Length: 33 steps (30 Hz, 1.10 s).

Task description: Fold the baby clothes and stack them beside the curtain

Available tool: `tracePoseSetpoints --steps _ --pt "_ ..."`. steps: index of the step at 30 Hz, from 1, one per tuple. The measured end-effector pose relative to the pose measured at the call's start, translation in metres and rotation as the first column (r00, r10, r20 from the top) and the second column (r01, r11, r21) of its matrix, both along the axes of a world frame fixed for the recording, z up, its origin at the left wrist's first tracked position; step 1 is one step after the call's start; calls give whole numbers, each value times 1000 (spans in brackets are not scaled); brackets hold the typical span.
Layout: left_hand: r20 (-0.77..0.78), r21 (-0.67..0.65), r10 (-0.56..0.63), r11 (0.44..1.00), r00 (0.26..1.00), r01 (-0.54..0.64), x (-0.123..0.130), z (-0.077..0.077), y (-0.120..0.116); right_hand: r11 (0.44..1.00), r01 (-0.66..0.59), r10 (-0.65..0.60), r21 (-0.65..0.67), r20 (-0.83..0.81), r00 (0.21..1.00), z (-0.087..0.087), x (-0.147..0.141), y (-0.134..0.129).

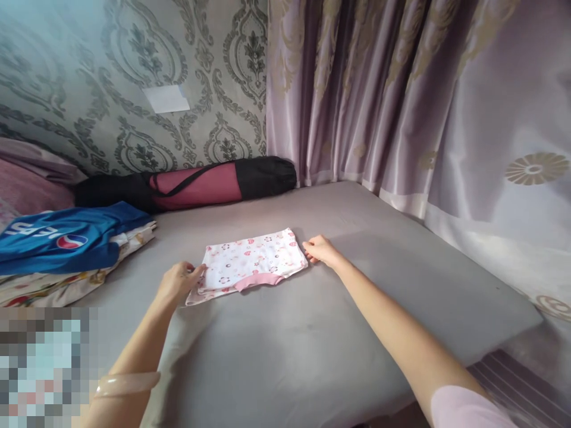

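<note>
A folded white shirt [254,258] with a pink and red print lies flat on the grey bed [276,345]. A curved pink band, which looks like its neckline, shows along the near edge. My left hand [181,279] is at the shirt's left edge, thumb and fingers pinching the cloth there. At the opposite side, my right hand [322,249] has its fingers curled closed on the right edge; the fingertips are partly hidden. A pale bangle [129,383] circles my left wrist.
To the left lies a pile of clothes with a blue Pepsi-printed garment [66,241] on top. A long black and maroon bag [196,185] rests against the patterned wall [214,71]. Lilac curtains [357,101] hang along the right side. The lower left corner is pixelated.
</note>
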<state>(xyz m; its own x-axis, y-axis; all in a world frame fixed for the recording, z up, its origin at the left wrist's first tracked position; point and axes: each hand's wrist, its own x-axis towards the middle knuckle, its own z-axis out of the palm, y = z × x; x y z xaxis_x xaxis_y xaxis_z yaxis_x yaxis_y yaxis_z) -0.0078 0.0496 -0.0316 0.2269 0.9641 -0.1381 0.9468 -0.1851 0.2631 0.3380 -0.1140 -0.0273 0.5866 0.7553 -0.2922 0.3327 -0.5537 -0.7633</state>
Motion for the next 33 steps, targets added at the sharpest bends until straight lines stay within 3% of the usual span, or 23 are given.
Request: tracePoseSetpoints --steps 5,10,13,18,21,25,29,31,33 --pt "128 -153 90 986 988 -70 9 13 -13 987 -109 129 -115 179 975 2 -11 10" --pt "247 -249 170 962 954 -107 15 12 -18 988 -117 118 -98 3 993 6 -12 12" --pt "303 -274 154 959 940 -69 14 9 -19 989 -132 130 -70 -29 991 8 -15 11" --pt "313 -128 9 991 950 32 16 13 -14 979 -165 168 120 -19 986 5 -26 4" --pt "343 -110 34 994 939 4 27 26 -7 959 -149 176 242 -93 980 1 -30 0" --pt "460 -193 80 981 884 12 61 57 -8 959 -18 118 283 -340 933 8 -17 -14" --pt "591 -296 134 953 795 59 112 86 -32 954 95 27 285 -396 918 25 21 -47" --pt "685 -311 127 942 718 130 142 91 -48 956 153 -45 250 -390 920 33 47 -70" --pt "776 -265 30 922 630 283 174 87 -64 957 209 -122 203 -370 921 40 74 -93"
